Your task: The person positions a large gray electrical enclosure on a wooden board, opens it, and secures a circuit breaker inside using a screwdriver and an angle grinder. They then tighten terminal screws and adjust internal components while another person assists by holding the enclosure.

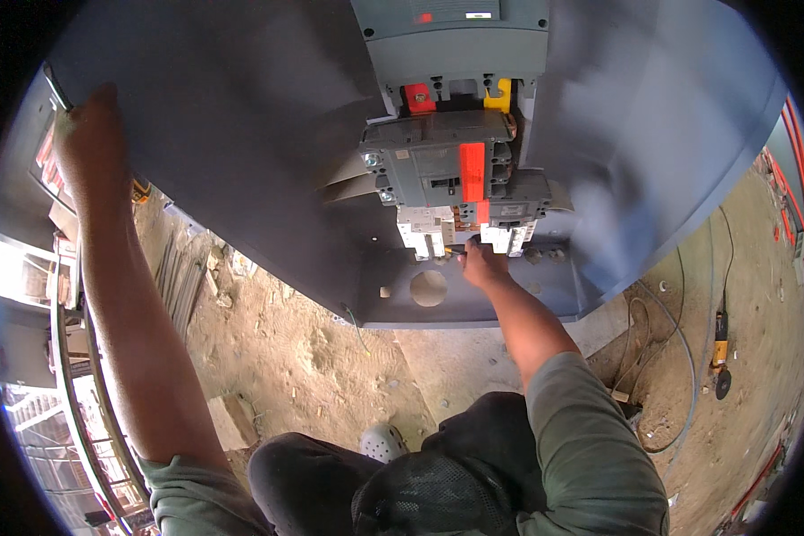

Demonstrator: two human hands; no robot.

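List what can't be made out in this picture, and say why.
Head view:
- Whether the right grip holds anything: its own back hides it, and it is small.
- How the left grip meets the thin dark piece: the hand covers it.
- Top of the uppermost grey breaker: cut off by the upper edge.
- Rest of the white shoe: dark clothing hides it.

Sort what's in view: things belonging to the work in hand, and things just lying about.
Work in hand, apparently: grey metal box; dark breaker with red strip; white switches by the right hand.

Lying about, on the ground: yellow grinder; tan block; thin bars.
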